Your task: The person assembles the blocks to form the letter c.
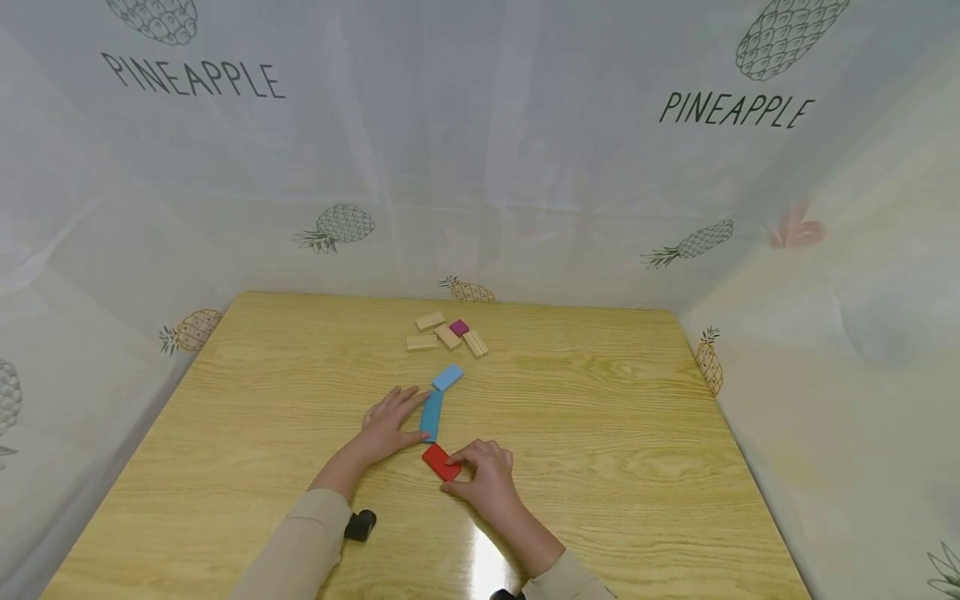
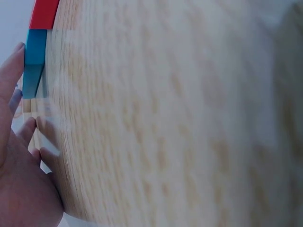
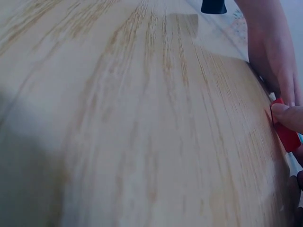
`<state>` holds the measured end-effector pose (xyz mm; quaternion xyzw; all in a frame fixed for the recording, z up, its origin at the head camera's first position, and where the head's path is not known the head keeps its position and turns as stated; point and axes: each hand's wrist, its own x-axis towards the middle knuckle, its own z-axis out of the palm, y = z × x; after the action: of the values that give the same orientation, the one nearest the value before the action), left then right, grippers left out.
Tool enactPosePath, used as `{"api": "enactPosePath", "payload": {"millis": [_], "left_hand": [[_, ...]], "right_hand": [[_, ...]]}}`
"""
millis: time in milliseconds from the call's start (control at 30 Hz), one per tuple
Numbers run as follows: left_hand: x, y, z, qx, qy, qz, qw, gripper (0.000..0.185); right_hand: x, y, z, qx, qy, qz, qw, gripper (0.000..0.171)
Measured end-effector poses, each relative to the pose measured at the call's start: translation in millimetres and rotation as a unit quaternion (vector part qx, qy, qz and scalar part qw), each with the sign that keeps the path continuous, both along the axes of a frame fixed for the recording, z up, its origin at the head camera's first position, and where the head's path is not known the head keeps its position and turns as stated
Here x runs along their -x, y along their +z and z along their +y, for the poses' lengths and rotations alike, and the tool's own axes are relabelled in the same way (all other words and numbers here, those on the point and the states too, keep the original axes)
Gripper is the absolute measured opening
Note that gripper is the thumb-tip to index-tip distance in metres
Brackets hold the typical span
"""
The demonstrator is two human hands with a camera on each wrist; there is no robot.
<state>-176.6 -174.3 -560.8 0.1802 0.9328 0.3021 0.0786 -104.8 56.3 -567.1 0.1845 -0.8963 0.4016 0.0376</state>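
My right hand [image 1: 487,479] pinches a red block [image 1: 437,461] between thumb and fingers, low over the table. In the right wrist view the thumb lies across that red block [image 3: 287,137]. My left hand [image 1: 390,425] is spread along the left side of a long blue block [image 1: 432,416], its thumb touching the near end and its index finger the far end. The blue block [image 2: 35,64] meets the red one [image 2: 44,14] in the left wrist view. A light blue block [image 1: 447,377] lies at an angle just past the blue block's far end.
Farther back on the wooden table [image 1: 600,433] lie several plain wooden blocks [image 1: 431,321] and a small magenta block [image 1: 459,327]. A pineapple-print sheet [image 1: 480,150] hangs behind and at the sides. A black wrist device [image 1: 361,526] sits by my left sleeve [image 1: 300,542].
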Motion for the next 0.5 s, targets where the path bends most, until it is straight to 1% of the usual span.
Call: {"api": "enactPosePath", "payload": {"millis": [333, 500], "left_hand": [[-0.3, 1.9, 0.2, -0.003, -0.001, -0.003, 1.0000, 0.073], [-0.9, 2.5, 1.0, -0.001, -0.001, -0.003, 1.0000, 0.073]], "right_hand": [[-1.1, -0.7, 0.2, -0.002, 0.001, 0.010, 1.000, 0.030], [-1.6, 2.6, 0.2, 0.004, 0.002, -0.010, 1.000, 0.031]]}}
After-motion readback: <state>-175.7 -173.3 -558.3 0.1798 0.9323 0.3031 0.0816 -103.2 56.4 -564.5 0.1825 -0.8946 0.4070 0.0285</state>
